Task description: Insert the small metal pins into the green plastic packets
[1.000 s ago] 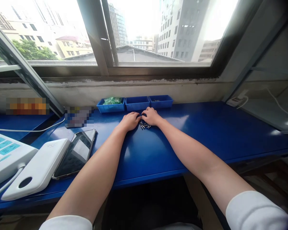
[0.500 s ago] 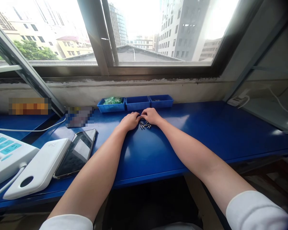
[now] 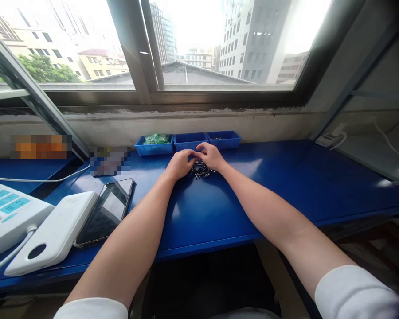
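Observation:
Several small metal pieces (image 3: 202, 170) lie in a loose pile on the blue table (image 3: 206, 217). My left hand (image 3: 182, 163) is at the pile's left edge, its fingers curled together. My right hand (image 3: 210, 157) arches over the back right of the pile, fingers bent, their tips close to those of my left hand. Whatever is between the fingertips is too small to make out. Just behind my hands stand three joined blue bins: the left bin (image 3: 154, 149) holds green bags, the middle bin (image 3: 190, 145) shows nothing inside, and the right bin (image 3: 223, 144) holds small metal pieces.
On the left lie a phone (image 3: 108, 212), a white power bank (image 3: 55, 232) and a white power strip (image 3: 13, 217) with cables. A blurred flat item (image 3: 108, 161) is near the metal frame. A window and ledge run behind the table.
Both hands have lifted slightly, with the fingertips now closer together and arched over the pile. More of the metal pieces shows beneath them.

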{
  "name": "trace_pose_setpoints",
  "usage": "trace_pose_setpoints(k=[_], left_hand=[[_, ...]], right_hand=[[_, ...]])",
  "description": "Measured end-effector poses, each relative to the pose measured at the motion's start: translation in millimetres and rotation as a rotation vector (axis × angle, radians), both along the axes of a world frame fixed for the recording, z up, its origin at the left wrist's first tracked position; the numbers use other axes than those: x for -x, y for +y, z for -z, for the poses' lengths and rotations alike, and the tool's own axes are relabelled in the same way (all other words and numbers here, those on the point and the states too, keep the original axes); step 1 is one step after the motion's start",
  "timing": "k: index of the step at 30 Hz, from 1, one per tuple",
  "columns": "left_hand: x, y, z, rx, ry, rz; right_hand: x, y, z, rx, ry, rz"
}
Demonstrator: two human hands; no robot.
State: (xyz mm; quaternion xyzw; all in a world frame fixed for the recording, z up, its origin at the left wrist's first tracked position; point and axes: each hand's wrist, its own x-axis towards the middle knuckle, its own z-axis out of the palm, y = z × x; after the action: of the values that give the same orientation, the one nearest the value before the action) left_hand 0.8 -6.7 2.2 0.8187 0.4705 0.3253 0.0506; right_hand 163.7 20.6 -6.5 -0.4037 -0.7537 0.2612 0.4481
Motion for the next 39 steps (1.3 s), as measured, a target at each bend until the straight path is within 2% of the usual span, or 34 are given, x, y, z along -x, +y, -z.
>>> trace_pose_setpoints(k=[3, 8, 16, 24, 31, 39], left_hand=[[-0.4, -0.5, -0.5, 0.050, -0.090, 0.047], [-0.8, 0.1, 0.0, 0.100, -0.140, 0.078], [0.4, 2.4, -3.0, 0.067, -0.062, -0.108], [-0.5, 2.1, -1.5, 0.020, -0.066, -0.072], [0.4, 4.5, -0.5, 0.017, -0.025, -0.138], [1.0, 4.8, 0.0, 0.020, -0.018, -0.165]], right_hand=[[-0.4, 2.9, 2.0, 0.058, 0.095, -0.085], [0.5, 4.1, 0.8, 0.107, 0.145, -0.132], [0.1, 1.0, -3.1, 0.083, 0.174, -0.119], [-1.6, 4.7, -1.7, 0.001, 0.030, 0.032], [1.8, 4.3, -0.3, 0.045, 0.243, -0.050], [-0.3, 0.7, -2.3, 0.098, 0.265, -0.079]])
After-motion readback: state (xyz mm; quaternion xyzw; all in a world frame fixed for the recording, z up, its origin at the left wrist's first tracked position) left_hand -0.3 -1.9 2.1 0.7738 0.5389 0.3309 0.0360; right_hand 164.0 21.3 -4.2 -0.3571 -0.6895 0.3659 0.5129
